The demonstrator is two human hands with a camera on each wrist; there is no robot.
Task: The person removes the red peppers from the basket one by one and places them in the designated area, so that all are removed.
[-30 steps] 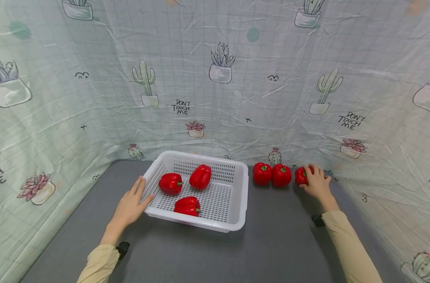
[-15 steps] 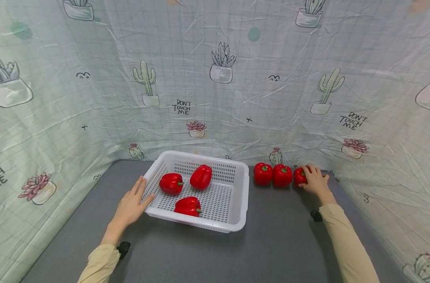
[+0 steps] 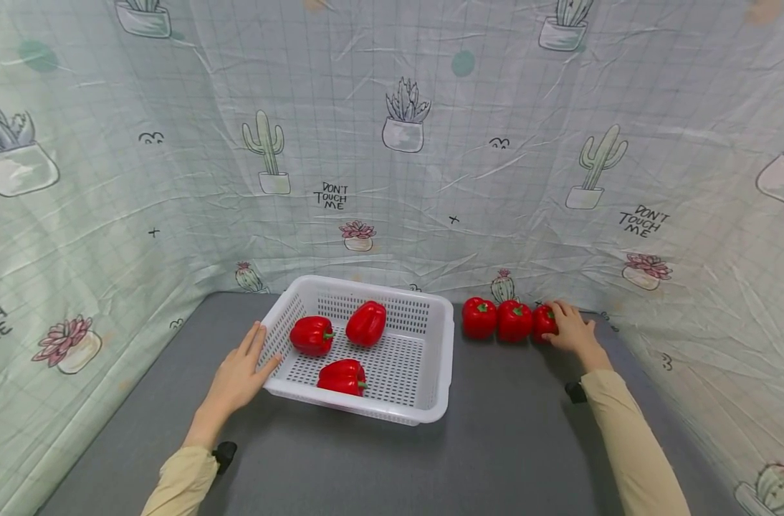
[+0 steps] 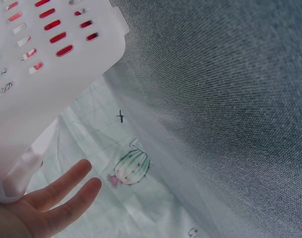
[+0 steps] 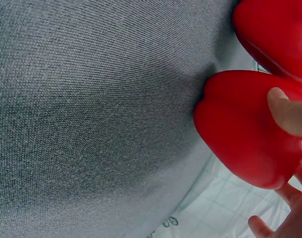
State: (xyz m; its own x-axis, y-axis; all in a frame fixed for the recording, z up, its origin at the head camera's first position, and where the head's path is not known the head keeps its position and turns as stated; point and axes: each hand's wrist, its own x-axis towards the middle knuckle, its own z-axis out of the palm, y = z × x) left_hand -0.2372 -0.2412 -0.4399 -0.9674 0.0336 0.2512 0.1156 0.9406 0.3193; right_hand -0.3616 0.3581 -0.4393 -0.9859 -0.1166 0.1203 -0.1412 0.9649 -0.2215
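My right hand (image 3: 574, 332) grips the rightmost red pepper (image 3: 543, 322), which stands at the end of a row beside two others, the middle pepper (image 3: 514, 321) and the left pepper (image 3: 479, 318). In the right wrist view the thumb presses on the side of that pepper (image 5: 245, 124), with fingers round its far side. My left hand (image 3: 232, 378) rests with straight fingers on the left rim of the white basket (image 3: 448, 358). Three red peppers lie on their sides in the basket: one at left (image 3: 311, 335), one behind (image 3: 366, 323), one in front (image 3: 340, 376).
The grey table (image 3: 495, 444) carries the basket and the pepper row. A patterned cloth (image 3: 392, 201) hangs behind the table and along both sides, close behind the peppers.
My right hand has moved left with the rightmost pepper, closing the gap to the middle pepper. My left hand and the basket stay where they were.
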